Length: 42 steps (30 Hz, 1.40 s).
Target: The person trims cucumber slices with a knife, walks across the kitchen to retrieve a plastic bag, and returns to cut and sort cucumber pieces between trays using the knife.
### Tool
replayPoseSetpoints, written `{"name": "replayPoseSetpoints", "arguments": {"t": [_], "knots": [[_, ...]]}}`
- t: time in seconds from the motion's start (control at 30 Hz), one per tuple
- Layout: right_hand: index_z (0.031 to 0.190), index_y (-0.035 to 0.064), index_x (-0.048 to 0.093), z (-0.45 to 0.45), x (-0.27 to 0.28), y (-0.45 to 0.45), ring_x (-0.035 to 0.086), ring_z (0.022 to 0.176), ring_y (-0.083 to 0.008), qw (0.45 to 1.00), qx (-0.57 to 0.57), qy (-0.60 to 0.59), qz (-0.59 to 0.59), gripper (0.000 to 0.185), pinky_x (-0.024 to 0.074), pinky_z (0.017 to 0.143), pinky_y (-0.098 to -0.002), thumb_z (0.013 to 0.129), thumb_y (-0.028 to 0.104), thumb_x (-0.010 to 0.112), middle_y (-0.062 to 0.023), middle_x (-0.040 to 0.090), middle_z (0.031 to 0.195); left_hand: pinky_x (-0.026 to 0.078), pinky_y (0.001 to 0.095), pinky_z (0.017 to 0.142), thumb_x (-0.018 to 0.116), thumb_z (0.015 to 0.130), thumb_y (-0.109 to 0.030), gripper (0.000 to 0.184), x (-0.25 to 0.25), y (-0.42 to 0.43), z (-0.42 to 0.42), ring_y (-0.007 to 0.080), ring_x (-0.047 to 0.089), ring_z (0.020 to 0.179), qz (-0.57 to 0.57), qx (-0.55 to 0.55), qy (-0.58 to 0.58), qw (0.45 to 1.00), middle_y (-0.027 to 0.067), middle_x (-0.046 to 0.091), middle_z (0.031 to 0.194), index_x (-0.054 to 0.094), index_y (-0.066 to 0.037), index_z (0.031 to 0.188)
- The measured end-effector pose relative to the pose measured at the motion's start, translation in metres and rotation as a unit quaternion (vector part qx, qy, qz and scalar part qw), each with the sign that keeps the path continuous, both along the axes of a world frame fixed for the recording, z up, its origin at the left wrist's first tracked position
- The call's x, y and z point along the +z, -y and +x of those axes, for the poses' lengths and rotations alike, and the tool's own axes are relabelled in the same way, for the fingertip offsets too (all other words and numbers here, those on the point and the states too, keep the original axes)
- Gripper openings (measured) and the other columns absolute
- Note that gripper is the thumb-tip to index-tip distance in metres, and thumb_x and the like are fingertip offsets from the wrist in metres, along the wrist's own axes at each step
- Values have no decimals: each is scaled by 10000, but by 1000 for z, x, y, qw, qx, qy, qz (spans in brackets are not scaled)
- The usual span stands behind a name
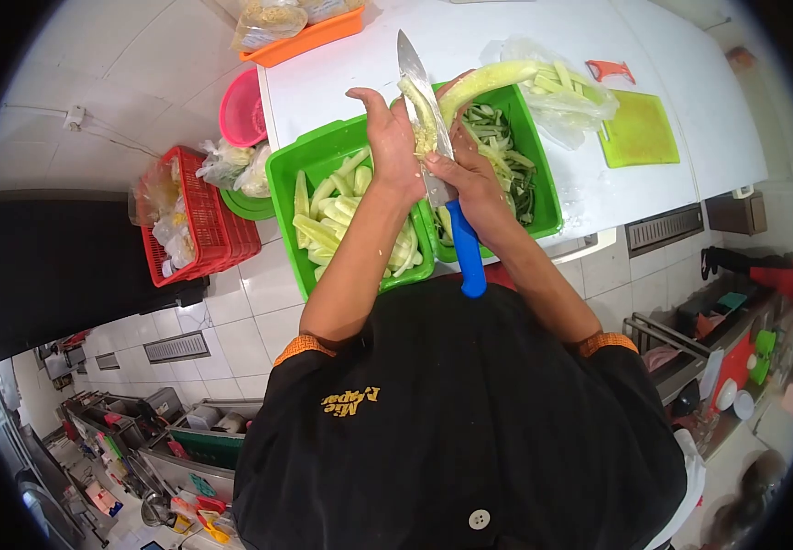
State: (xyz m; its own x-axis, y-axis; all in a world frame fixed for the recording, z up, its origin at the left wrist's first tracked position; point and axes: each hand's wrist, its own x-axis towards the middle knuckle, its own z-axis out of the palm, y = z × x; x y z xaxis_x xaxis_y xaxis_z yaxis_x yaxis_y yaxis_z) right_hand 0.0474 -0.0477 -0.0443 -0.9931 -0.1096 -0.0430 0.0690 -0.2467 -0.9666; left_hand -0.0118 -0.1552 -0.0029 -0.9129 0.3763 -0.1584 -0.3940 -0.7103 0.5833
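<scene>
My left hand [391, 142] is palm up beside the knife blade, its thumb stretched outward; its fingertips are partly hidden. My right hand [474, 179] grips the knife [466, 257] near where its blue handle meets the blade, thumb pressed on the metal. The blade points away from me. A strip of wet, seedy cucumber core [424, 115] lies along the blade between my hands. A long, curved, peeled cucumber [492, 79] sticks out beyond my right fingers. Below my hands, a green basin [279, 174] holds peeled cucumber pieces; another green basin [552, 197] holds peels and scraps.
On the white table [589, 197] are a plastic bag [561, 101] of pale strips, an orange peeler [609, 70] and a green cutting board [639, 130]. An orange tray [309, 38] stands at the back left. Red crates [199, 220] and a pink basin [242, 108] are left of the table.
</scene>
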Motion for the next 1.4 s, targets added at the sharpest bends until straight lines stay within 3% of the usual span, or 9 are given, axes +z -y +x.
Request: {"name": "replayPoseSetpoints", "arguments": {"t": [0.13, 0.47, 0.6, 0.63, 0.73, 0.87, 1.1, 1.3, 1.4], "knots": [[1217, 86, 709, 1, 4, -26, 101, 1522, -373, 984, 15, -110, 139, 374, 80, 1214, -468, 922, 305, 636, -215, 255, 1617, 479, 368, 996, 185, 924, -808, 1042, -11, -15, -10, 295, 579, 1182, 73, 57, 74, 993, 226, 556, 1344, 258, 54, 1504], [1214, 100, 709, 11, 19, -85, 127, 1522, -374, 848, 41, -174, 498, 350, 103, 1202, -509, 969, 327, 602, -149, 248, 1638, 508, 430, 1049, 536, 1017, -212, 445, -101, -48, -29, 291, 553, 1249, 76, 87, 62, 991, 210, 523, 1368, 409, 6, 1384], [1072, 13, 716, 9, 13, -122, 514, 1268, -381, 928, -36, -55, 366, 273, 370, 1055, -457, 966, 239, 603, -204, 606, 1334, 574, 374, 805, 506, 1022, -208, 360, -93, -23, -32, 254, 678, 890, -46, 169, 66, 982, 170, 665, 1120, 515, 1, 1315], [1013, -25, 693, 7, 10, -124, 651, 988, -356, 948, -47, -16, 313, 239, 493, 851, -420, 967, 188, 596, -205, 687, 1087, 560, 350, 731, 513, 1015, -245, 318, -97, -18, -35, 223, 680, 779, -141, 178, 22, 974, 123, 702, 949, 609, -29, 1228], [934, -39, 665, -2, -23, -134, 657, 844, -356, 864, -52, -129, 484, 219, 499, 734, -431, 974, 158, 578, -204, 660, 943, 546, 375, 747, 520, 1018, -250, 280, -83, -25, -38, 215, 678, 774, -485, 96, -160, 855, 88, 688, 879, 682, -34, 1090], [904, -43, 644, 7, -27, -136, 637, 773, -375, 912, -67, -10, 404, 201, 484, 679, -446, 973, 128, 565, -181, 600, 813, 422, 462, 996, 659, 876, -137, 215, -90, -43, -45, 233, 619, 1083, -737, -26, -483, 472, 53, 688, 1089, 716, -116, 1082], [1062, -59, 633, 20, -25, -154, 713, 778, -212, 924, -163, -7, 345, 276, 540, 654, -310, 1027, 202, 552, -132, 678, 891, 299, 482, 1137, 679, 785, -50, 209, -133, -57, -74, 223, 596, 1131, -724, -166, -590, 317, 76, 675, 1038, 726, -89, 984], [1088, -44, 636, 39, -22, -138, 709, 765, -167, 943, -218, 73, 239, 347, 504, 554, -256, 1040, 288, 550, -110, 687, 930, 454, 476, 1011, 669, 803, -62, 221, -67, -65, -70, 282, 647, 1045, -766, -321, -517, 207, 162, 676, 1001, 690, -22, 1019], [1004, -26, 615, 40, -29, -121, 629, 604, -117, 950, -231, 174, 117, 289, 414, 451, -242, 999, 262, 624, -114, 673, 865, 537, 440, 808, 670, 851, -97, 240, -26, -46, -68, 322, 684, 873, -753, -403, -440, 277, 202, 674, 937, 667, 11, 1066]]}}
